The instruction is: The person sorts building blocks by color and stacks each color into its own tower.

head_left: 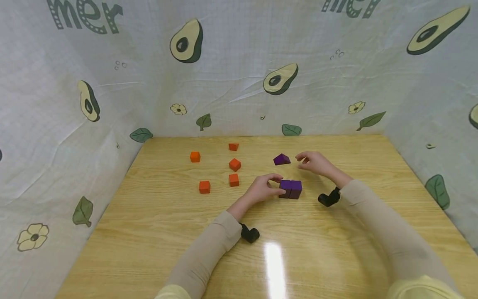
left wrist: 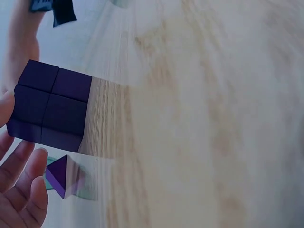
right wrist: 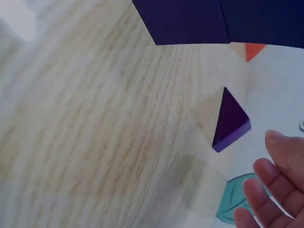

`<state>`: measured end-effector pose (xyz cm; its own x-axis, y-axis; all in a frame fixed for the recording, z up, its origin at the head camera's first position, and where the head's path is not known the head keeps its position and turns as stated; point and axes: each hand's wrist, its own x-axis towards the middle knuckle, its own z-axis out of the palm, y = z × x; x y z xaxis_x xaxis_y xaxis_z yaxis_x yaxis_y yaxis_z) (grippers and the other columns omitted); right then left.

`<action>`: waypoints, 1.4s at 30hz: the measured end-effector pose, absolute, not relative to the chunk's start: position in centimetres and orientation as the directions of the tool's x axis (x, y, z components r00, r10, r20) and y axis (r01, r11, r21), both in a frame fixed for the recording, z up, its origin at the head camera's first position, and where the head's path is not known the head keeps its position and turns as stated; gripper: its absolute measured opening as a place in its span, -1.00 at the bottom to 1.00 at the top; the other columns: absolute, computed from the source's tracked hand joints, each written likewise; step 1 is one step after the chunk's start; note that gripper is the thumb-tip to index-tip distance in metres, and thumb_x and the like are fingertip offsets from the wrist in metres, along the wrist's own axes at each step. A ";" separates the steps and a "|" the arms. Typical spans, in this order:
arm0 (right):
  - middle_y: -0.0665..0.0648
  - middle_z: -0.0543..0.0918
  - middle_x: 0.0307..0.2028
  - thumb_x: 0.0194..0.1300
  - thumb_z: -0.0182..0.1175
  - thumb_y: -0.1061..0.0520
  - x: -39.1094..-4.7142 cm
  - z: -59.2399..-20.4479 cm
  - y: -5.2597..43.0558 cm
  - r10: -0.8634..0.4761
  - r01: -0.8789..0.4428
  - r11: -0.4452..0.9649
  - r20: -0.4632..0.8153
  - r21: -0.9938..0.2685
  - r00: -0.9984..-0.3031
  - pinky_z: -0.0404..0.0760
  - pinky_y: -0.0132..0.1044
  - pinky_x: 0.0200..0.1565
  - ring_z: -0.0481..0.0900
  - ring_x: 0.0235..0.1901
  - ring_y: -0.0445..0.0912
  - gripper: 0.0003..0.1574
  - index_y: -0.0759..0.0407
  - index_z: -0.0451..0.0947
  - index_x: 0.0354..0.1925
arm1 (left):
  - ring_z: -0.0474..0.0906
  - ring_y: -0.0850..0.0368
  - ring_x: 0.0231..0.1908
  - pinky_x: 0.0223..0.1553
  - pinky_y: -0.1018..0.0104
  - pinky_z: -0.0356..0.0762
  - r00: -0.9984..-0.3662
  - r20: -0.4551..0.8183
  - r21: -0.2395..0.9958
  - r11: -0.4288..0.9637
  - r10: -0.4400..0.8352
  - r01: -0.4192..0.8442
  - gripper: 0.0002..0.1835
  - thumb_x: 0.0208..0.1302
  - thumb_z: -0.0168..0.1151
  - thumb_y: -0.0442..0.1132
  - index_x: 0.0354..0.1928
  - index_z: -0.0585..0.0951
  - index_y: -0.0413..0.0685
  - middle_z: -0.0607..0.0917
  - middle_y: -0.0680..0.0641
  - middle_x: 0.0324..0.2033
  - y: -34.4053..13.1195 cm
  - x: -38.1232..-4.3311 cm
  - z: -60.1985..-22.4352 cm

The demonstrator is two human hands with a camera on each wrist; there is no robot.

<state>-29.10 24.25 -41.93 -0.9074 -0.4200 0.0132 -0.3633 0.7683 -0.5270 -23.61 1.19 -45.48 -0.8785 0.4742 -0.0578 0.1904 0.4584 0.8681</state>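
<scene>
A compact stack of purple cubes (head_left: 290, 189), two wide and two high (left wrist: 50, 107), stands right of the table's middle. My left hand (head_left: 261, 189) holds it from the left, the thumb at the near side and the fingers round the far side. Behind the stack lies a purple triangular block (head_left: 281, 159), its sloped faces plain in the right wrist view. Just right of that block hovers my right hand (head_left: 316, 163), fingers loosely bent and apart from it, with nothing in them.
Left of the stack, several orange-red blocks are spread out: cubes such as an orange cube (head_left: 195, 157) and a red cube (head_left: 233, 180), plus a wedge-like red block (head_left: 233, 146) at the back. Patterned cloth (head_left: 231, 83) rises behind the wooden table (head_left: 168, 232) and along both sides.
</scene>
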 end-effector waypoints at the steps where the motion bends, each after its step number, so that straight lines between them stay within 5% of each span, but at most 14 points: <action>1: 0.41 0.55 -0.07 0.20 0.16 0.24 -29.5 -41.9 23.9 -0.424 -0.367 0.769 0.013 -0.524 -0.906 0.48 0.00 -0.12 0.52 -0.16 0.17 -0.54 0.47 0.43 0.04 | 0.47 0.24 -0.47 -0.44 0.45 0.44 -0.879 -0.057 0.869 0.457 0.474 0.191 -0.47 0.05 0.35 -0.07 0.10 0.52 -0.01 0.60 0.00 -0.05 1.2 -23.6 -45.4; 20: 0.37 0.51 0.03 0.21 0.17 0.23 -33.8 -44.2 21.9 -0.530 -0.468 0.731 0.019 -0.496 -0.848 0.37 0.09 0.06 0.43 0.04 0.22 -0.54 0.37 0.45 0.08 | 0.48 0.29 -0.47 -0.44 0.47 0.46 -0.888 -0.011 0.878 0.430 0.460 0.212 -0.51 0.10 0.32 -0.09 0.09 0.53 -0.07 0.61 0.00 -0.04 1.1 -23.4 -45.5; 42: 0.38 0.56 -0.07 0.18 0.18 0.26 -34.2 -44.7 21.5 -0.558 -0.536 0.749 0.066 -0.388 -0.827 0.47 0.01 -0.08 0.52 -0.14 0.16 -0.56 0.45 0.45 0.03 | 0.49 0.31 -0.41 -0.41 0.51 0.44 -0.890 -0.018 0.876 0.436 0.455 0.205 -0.48 0.10 0.32 -0.14 0.12 0.50 -0.10 0.62 -0.01 -0.06 1.0 -23.3 -45.5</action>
<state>-34.24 21.55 -44.70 -0.8273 -0.5580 0.0657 -0.5363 0.7494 -0.3884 -23.31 1.02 -45.54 -0.8901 0.4553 -0.0179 0.2053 0.4358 0.8763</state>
